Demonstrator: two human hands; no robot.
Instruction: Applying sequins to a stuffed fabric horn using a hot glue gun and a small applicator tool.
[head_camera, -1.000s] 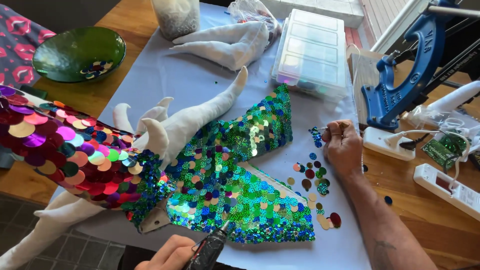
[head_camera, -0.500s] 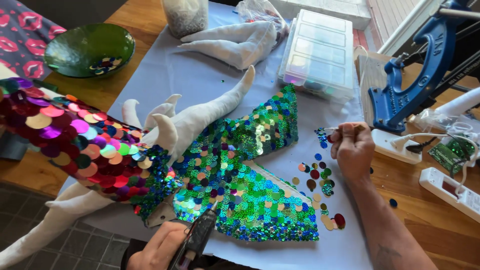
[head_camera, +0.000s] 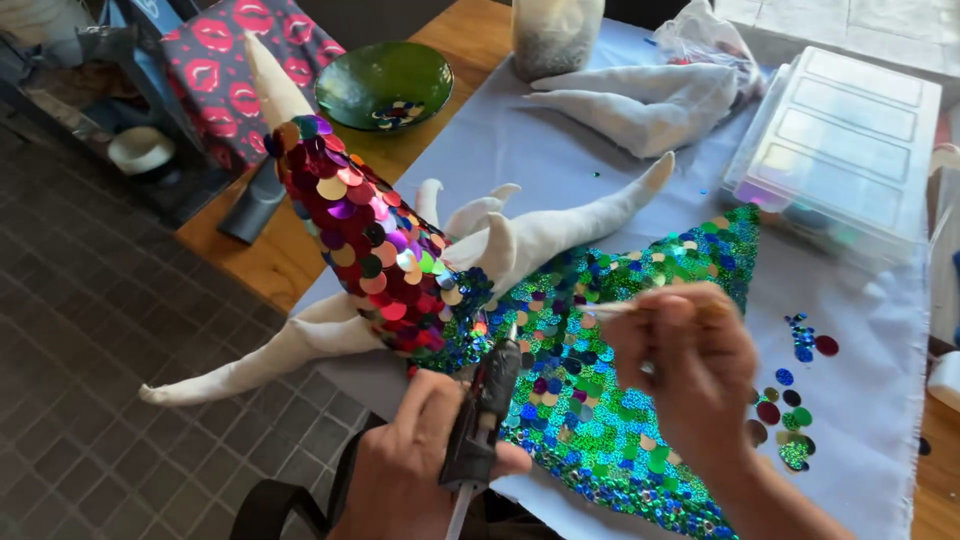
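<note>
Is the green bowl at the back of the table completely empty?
No, the green bowl holds a small cluster of loose sequins near its front edge.

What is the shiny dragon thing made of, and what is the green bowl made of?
The stuffed figure looks like plain white cloth, soft and matte, with glossy round sequins overlapping like scales, probably thin plastic foil given the mirror-like glints. The green bowl looks like glass: smooth, shiny, seemingly translucent, though glazed ceramic is possible.
</note>
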